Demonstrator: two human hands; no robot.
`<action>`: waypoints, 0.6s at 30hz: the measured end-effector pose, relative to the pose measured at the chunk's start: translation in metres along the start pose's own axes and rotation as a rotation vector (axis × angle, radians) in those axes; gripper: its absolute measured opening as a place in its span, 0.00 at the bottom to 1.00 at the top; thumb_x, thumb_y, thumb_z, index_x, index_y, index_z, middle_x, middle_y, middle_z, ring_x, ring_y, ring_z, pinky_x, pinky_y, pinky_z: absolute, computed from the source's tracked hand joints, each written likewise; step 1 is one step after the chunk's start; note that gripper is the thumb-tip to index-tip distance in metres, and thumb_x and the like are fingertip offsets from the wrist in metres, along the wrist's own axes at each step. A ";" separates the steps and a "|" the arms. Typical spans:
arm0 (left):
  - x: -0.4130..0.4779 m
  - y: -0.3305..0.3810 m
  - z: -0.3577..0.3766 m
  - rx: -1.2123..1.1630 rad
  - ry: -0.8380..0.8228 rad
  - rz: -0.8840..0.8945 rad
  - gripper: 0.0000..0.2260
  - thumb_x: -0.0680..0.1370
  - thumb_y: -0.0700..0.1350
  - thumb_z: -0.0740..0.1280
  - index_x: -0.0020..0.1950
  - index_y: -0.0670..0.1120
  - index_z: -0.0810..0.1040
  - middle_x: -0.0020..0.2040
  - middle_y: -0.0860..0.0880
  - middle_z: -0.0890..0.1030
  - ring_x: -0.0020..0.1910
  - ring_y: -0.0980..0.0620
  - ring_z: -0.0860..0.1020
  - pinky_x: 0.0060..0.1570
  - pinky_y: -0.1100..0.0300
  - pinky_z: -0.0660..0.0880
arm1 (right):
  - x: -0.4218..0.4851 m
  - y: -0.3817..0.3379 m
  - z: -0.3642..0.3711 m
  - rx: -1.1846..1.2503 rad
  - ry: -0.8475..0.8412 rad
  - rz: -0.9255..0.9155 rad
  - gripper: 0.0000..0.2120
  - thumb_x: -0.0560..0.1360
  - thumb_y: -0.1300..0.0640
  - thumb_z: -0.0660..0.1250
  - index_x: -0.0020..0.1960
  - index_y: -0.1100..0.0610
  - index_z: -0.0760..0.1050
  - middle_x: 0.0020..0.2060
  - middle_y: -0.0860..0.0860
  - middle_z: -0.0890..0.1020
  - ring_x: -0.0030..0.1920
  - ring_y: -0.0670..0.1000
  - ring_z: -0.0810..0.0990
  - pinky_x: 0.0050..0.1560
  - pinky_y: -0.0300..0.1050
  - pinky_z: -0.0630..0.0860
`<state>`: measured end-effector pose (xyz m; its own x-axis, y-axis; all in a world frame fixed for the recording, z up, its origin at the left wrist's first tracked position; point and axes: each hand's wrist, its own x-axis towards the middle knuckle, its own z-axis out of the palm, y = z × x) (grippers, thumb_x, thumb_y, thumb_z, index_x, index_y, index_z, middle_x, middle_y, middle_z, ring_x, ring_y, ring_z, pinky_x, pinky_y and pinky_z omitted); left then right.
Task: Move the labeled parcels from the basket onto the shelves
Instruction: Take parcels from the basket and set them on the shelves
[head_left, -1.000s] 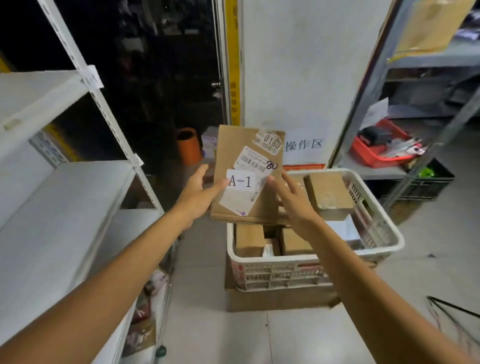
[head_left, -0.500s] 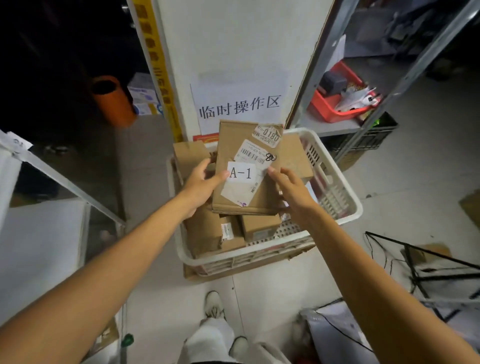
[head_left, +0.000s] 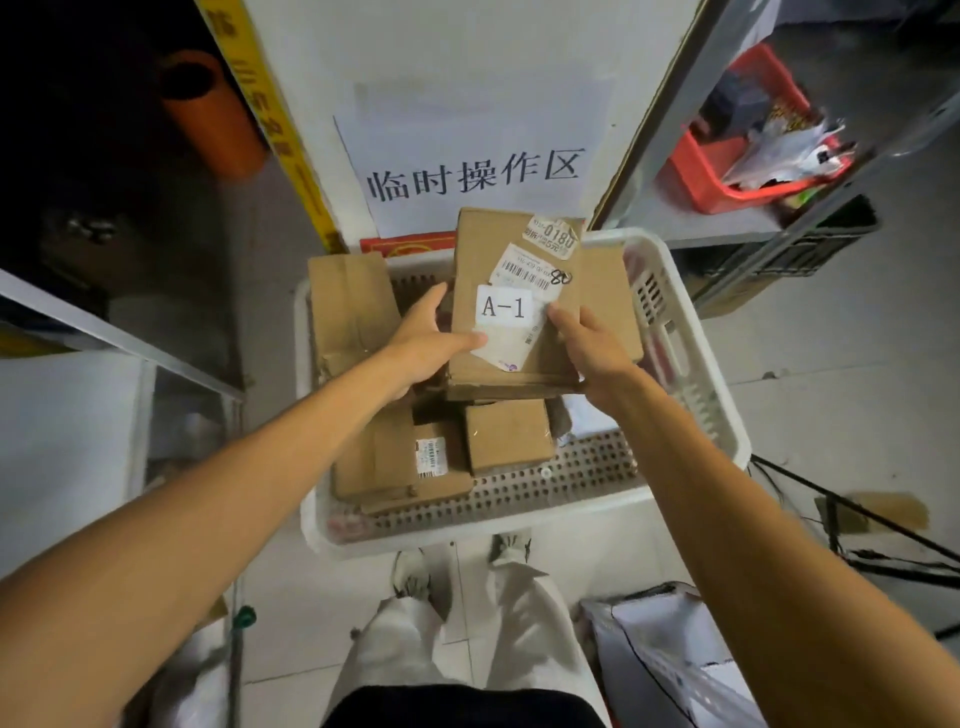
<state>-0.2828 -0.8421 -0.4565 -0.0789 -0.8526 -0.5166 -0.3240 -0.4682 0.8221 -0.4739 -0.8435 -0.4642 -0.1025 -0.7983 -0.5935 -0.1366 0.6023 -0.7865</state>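
Crowding the white plastic basket (head_left: 519, 525) beneath the held parcel are more brown cartons. A tall carton (head_left: 348, 306) sits at the far left corner and a flat carton (head_left: 405, 462) with a barcode sticker lies at the near left. A small plain carton (head_left: 506, 434) is just beside that one, and another carton (head_left: 608, 291) shows behind the right hand. A red tray (head_left: 696, 176) of loose clutter sits on the grey metal shelf to the right, with a black crate (head_left: 810, 244) below it. An orange bin (head_left: 213, 114) stands in the dark gap at far left, and a white shelf (head_left: 62, 441) runs along the left edge.

The floor (head_left: 831, 389) is pale tile. A paper sign (head_left: 472, 171) with black Chinese characters hangs on the white pillar behind the basket, beside a yellow strip (head_left: 275, 119).

The A-1 parcel (head_left: 483, 244) is held over the basket's far half, its face toward the camera. It is worn brown cardboard with a white "A-1" tag, a barcode label, a torn "0180" sticker and a scrawled "80". Both hands clamp it: the left hand (head_left: 426, 348) on its left edge with the thumb across the front, the right hand (head_left: 592, 353) on its lower right edge.
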 end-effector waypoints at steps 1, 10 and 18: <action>0.005 0.005 0.006 0.009 0.024 -0.008 0.37 0.74 0.41 0.72 0.77 0.49 0.55 0.74 0.47 0.67 0.71 0.48 0.67 0.69 0.45 0.67 | 0.011 -0.003 -0.002 -0.010 0.000 0.006 0.18 0.81 0.48 0.59 0.68 0.53 0.69 0.59 0.50 0.76 0.58 0.51 0.74 0.55 0.52 0.72; 0.056 0.017 0.041 0.132 0.130 0.016 0.37 0.76 0.37 0.68 0.77 0.55 0.53 0.72 0.49 0.70 0.71 0.49 0.67 0.64 0.49 0.71 | 0.091 -0.019 -0.019 -0.215 -0.062 -0.046 0.20 0.80 0.53 0.62 0.67 0.62 0.69 0.62 0.56 0.77 0.54 0.51 0.74 0.53 0.44 0.72; 0.071 -0.001 0.034 0.196 0.235 -0.040 0.37 0.72 0.34 0.70 0.74 0.57 0.59 0.67 0.50 0.76 0.65 0.50 0.74 0.58 0.47 0.77 | 0.106 -0.012 -0.014 -0.321 -0.146 -0.061 0.23 0.78 0.50 0.66 0.68 0.57 0.67 0.62 0.52 0.77 0.60 0.53 0.77 0.60 0.52 0.76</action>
<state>-0.3198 -0.8944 -0.5017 0.1506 -0.8757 -0.4588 -0.5002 -0.4678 0.7287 -0.4967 -0.9354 -0.5159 0.0539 -0.8103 -0.5836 -0.4429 0.5044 -0.7412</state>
